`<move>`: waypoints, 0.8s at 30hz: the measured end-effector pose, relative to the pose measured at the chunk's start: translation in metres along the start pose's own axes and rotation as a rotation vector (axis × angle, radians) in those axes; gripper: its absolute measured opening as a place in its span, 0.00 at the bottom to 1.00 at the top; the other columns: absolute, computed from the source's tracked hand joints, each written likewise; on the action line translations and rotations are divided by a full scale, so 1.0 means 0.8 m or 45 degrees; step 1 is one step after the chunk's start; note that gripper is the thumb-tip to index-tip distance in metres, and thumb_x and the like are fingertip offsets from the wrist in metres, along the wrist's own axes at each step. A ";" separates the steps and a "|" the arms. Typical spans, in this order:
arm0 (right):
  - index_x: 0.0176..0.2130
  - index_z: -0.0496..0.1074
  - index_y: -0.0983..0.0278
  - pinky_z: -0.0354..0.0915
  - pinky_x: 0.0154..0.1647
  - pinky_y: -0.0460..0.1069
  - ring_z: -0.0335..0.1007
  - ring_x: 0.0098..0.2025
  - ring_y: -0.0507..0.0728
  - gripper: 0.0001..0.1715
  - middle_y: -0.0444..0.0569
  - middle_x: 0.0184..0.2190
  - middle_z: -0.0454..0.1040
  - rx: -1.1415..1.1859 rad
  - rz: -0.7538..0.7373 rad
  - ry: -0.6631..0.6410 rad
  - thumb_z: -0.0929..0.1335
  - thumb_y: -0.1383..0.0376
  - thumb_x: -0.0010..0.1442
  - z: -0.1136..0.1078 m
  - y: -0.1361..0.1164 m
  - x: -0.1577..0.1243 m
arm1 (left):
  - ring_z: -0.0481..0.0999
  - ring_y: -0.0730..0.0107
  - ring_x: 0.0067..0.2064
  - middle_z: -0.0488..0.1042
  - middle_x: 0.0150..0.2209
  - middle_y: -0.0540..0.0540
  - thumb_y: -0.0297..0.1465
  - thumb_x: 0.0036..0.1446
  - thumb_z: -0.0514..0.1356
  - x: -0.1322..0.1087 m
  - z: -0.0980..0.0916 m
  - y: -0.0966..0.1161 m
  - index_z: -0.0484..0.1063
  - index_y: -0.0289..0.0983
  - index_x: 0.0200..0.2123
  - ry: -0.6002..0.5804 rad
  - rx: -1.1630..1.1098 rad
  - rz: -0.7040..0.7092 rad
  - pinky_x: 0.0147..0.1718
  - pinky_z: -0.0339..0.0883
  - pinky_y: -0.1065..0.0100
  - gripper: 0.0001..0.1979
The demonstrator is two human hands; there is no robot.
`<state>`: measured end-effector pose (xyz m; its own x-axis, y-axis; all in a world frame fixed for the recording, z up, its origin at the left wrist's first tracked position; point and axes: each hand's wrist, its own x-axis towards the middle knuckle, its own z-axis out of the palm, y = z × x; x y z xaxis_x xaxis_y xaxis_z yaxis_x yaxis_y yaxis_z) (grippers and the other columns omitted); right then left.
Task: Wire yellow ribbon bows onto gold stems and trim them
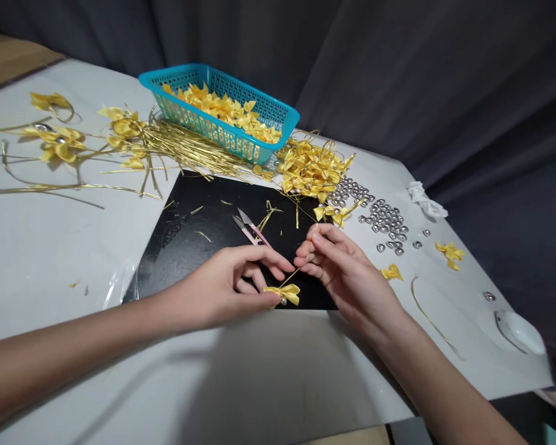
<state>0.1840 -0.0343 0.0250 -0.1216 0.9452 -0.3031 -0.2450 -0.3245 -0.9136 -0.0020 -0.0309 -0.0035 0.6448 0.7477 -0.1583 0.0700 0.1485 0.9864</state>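
Note:
A small yellow ribbon bow (pixel 291 293) with a silvery bead at its middle is between the thumb and curled fingers of my left hand (pixel 234 281); the index finger stretches out above it. A thin gold cord (pixel 289 277) runs up from the bow to my right hand (pixel 336 256), whose thumb and fingertips pinch it. The cord's thin end sticks up past those fingertips. Beneath both hands lies a black mat (pixel 185 216). Pink-handled thread snips (pixel 252 230) rest on it, blades pointing away, just beyond my left hand.
A teal basket (pixel 222 133) of yellow bows stands at the back, with a bundle of gold cords (pixel 189 148) before it. Right of it are piled corded bows (pixel 310 167) and silvery beads (pixel 387 219). Yellow flowers (pixel 62 142) lie left; a white dish-like object (pixel 519 330) sits far right.

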 end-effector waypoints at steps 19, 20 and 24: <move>0.41 0.66 0.58 0.50 0.15 0.44 0.54 0.16 0.46 0.06 0.40 0.24 0.68 -0.740 -0.471 0.003 0.65 0.65 0.61 0.004 -0.005 -0.019 | 0.70 0.73 0.32 0.70 0.30 0.49 0.29 0.51 0.61 0.005 0.005 0.003 0.69 0.34 0.36 0.009 -0.024 -0.057 0.30 0.64 0.73 0.08; 0.39 0.67 0.58 0.50 0.16 0.45 0.55 0.17 0.47 0.06 0.41 0.25 0.68 -0.829 -0.543 0.000 0.63 0.67 0.61 0.004 -0.006 -0.021 | 0.70 0.74 0.31 0.70 0.29 0.50 0.29 0.51 0.60 0.004 0.005 0.002 0.69 0.34 0.36 0.033 -0.017 -0.063 0.29 0.64 0.74 0.08; 0.29 0.71 0.62 0.55 0.24 0.46 0.62 0.26 0.49 0.17 0.45 0.27 0.68 -1.126 -0.594 -0.181 0.59 0.75 0.60 0.000 -0.010 -0.021 | 0.69 0.76 0.30 0.70 0.28 0.51 0.29 0.53 0.59 0.004 0.003 0.005 0.69 0.34 0.35 0.196 -0.065 -0.047 0.28 0.62 0.75 0.06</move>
<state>0.1877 -0.0478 0.0376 -0.3235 0.9388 0.1182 0.4968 0.2748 -0.8232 0.0020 -0.0293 -0.0001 0.5180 0.8309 -0.2031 0.0503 0.2075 0.9769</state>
